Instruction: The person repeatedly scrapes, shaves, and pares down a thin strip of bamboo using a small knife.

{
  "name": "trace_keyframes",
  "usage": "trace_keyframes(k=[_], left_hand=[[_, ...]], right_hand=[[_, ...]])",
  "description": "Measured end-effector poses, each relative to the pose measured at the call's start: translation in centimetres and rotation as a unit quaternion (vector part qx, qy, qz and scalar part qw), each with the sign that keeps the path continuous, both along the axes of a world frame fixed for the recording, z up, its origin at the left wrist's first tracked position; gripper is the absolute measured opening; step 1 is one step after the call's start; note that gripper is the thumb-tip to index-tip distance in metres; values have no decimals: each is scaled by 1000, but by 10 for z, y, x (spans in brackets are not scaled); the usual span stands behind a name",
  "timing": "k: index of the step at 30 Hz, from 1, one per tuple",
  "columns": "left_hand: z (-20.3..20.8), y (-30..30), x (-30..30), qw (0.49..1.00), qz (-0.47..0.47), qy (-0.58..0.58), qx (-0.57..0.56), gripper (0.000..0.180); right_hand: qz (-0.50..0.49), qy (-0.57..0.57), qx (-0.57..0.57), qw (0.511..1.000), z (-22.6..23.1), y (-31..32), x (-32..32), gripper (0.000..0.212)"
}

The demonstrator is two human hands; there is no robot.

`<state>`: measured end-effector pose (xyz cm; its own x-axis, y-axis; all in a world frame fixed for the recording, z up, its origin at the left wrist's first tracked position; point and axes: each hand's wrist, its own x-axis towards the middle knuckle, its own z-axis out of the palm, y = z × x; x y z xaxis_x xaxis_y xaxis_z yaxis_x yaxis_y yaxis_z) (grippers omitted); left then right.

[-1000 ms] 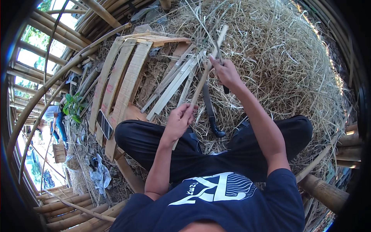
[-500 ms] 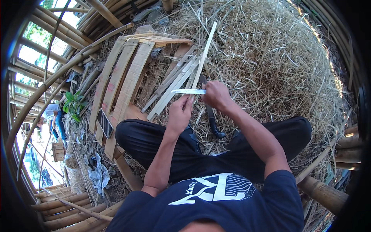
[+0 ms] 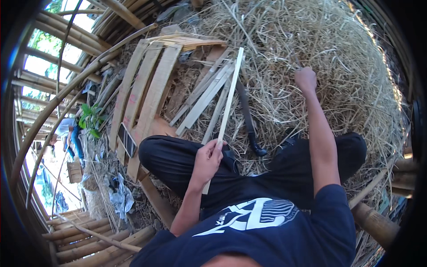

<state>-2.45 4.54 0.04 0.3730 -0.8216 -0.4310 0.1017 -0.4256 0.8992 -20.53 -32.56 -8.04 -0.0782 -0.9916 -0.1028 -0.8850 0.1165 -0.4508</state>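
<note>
My left hand (image 3: 207,163) is closed around a long pale strip (image 3: 231,93), apparently split bamboo. The strip slants up and away from my lap, its near end showing below the hand. Out to the right over the straw, my right hand (image 3: 306,80) makes a fist around the knife; only a thin, dark sliver (image 3: 296,58) shows beyond the fingers, the rest being hidden or edge-on. Several flat strips (image 3: 207,100) lie in a bundle left of the held one. On the straw between my knees rests a long dark blade (image 3: 247,107) with a black handle (image 3: 257,149).
A slatted wooden crate (image 3: 153,93) lies to the left, with a phone (image 3: 127,140) on its near end. Dry straw (image 3: 338,58) covers the ground ahead and right. Bamboo poles (image 3: 58,102) frame the left side, where another person (image 3: 69,133) bends down outside.
My right hand has swung away from the strip, out to the right and farther off. My left hand has come slightly nearer, drawing the strip toward my lap.
</note>
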Motion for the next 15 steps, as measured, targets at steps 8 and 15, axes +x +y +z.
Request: trace_keyframes(k=[8,15], left_hand=[[8,-52,26,991,41,-112,-64,35],[7,-69,21,943,-13,-331,-37,37]], right_hand=[[338,-136,98,926,70,133,102,25],[424,-63,41,903,47,154,105,17]])
